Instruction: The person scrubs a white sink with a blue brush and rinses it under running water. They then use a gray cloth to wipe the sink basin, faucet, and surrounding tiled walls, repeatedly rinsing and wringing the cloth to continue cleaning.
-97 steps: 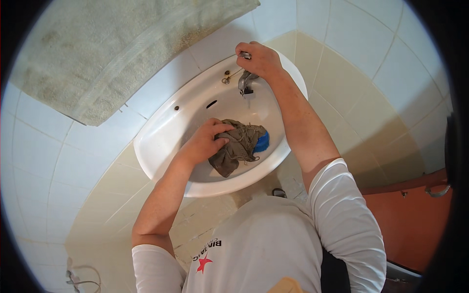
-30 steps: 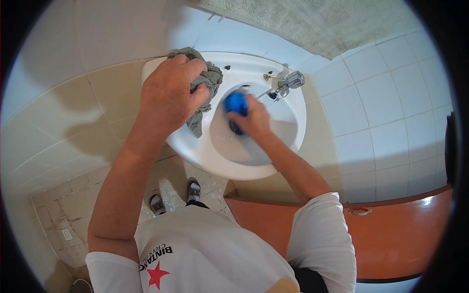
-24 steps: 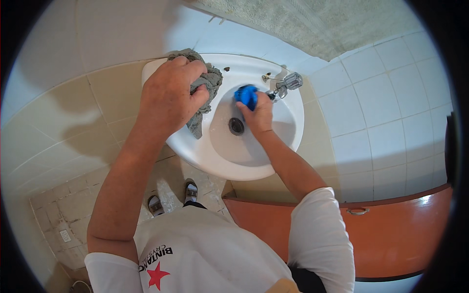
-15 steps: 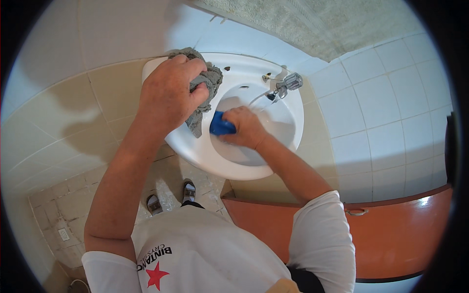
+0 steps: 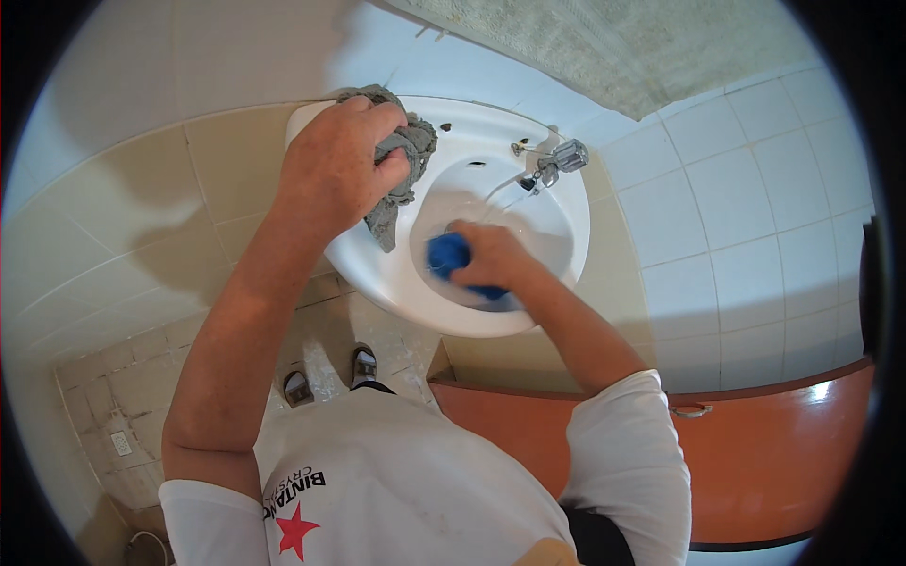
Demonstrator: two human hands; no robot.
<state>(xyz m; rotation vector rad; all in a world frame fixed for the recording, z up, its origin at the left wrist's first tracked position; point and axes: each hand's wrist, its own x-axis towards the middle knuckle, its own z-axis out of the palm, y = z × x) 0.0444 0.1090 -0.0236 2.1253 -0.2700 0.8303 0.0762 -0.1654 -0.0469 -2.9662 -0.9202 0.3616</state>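
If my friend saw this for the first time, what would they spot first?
Probably the bright blue scrubber, a bit blurry, in the right hand inside the glossy white oval sink. Next, maybe the big shiny orange panel at the picture's lower right. Then the crumpled grey cloth, bunched in the left hand at the sink's left end.

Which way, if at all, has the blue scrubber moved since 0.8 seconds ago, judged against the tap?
Yes: the blue scrubber in the right hand has moved away from the tap, toward the washbasin's near rim.
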